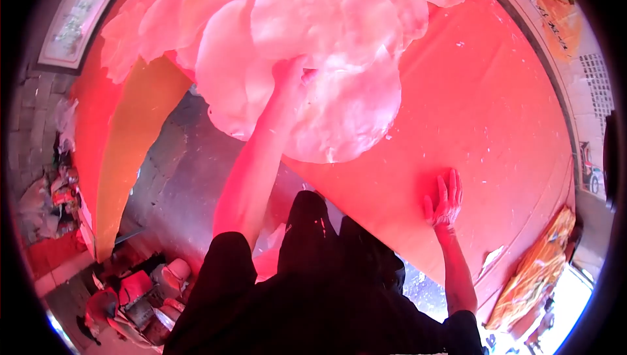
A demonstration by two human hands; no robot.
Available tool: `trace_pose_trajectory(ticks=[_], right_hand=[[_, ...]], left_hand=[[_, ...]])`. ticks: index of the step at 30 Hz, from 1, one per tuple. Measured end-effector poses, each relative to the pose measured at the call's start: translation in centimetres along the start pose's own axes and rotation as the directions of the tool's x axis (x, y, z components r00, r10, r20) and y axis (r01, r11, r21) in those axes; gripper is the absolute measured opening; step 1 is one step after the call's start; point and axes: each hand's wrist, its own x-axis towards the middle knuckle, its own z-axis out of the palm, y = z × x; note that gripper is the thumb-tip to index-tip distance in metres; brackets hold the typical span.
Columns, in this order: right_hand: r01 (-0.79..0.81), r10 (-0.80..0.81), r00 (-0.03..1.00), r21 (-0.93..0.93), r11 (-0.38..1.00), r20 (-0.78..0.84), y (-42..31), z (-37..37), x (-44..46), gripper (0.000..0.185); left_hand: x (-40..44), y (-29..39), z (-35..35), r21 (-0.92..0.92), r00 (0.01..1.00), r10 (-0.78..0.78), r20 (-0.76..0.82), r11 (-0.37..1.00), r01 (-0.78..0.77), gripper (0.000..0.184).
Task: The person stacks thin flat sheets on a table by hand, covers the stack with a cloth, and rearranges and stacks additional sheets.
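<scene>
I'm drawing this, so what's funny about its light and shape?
Head view: pinkish-red tint over most things; rounded black edges, like a fisheye lens; white glare at lower right; the left hand blends into the pale round sheets; dark clothes show little detail.

1. Round sheets (326,22): pale pink, nearly white in places.
2. Broad surface (483,113): red-orange, white-flecked.
3. Tapering strip (140,113): ochre.
4. Clothing (313,290): black.
5. Bundle (535,270): orange, streaked with paler lines.
</scene>
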Motion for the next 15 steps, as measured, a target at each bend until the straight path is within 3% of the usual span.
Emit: trace_pose_trajectory(ticks=[3, 6, 10, 13, 15], right_hand=[[-0.036, 0.036, 0.999, 0.0, 0.999, 0.018, 0.4, 0.3, -0.3, 0.054], [-0.045, 0.045, 0.998, -0.008, 0.999, 0.034, 0.2, 0.0, 0.0, 0.054], [-0.025, 0.022, 0.999, -0.081, 0.996, -0.036, -0.8, -0.3, 1.2, 0.049], [-0.256, 0.256, 0.967, 0.025, 0.966, 0.003, -1.7, 1.8, 4.9, 0.042], [-0.442, 0.485, 0.875, 0.392, 0.807, -0.012, -5.2, 2.9, 10.8, 0.033]], left_hand=[[-1.9, 2.4, 0.7, 0.046, 0.974, 0.187, 0.126, 0.98, -0.194, 0.016], [-6.3, 4.8, -1.8, 0.124, 0.993, 0.088, 0.083, 0.987, -0.098, 0.011], [-6.9, 0.6, -7.5, 0.179, 0.998, 0.056, -0.007, 0.982, -0.054, 0.012], [-9.8, 0.1, -7.1, 0.254, 1.0, 0.02, 0.011, 0.967, -0.022, 0.011], [-9.1, -1.4, -10.2, 0.311, 0.992, -0.034, 0.124, 0.95, -0.007, 0.012]])
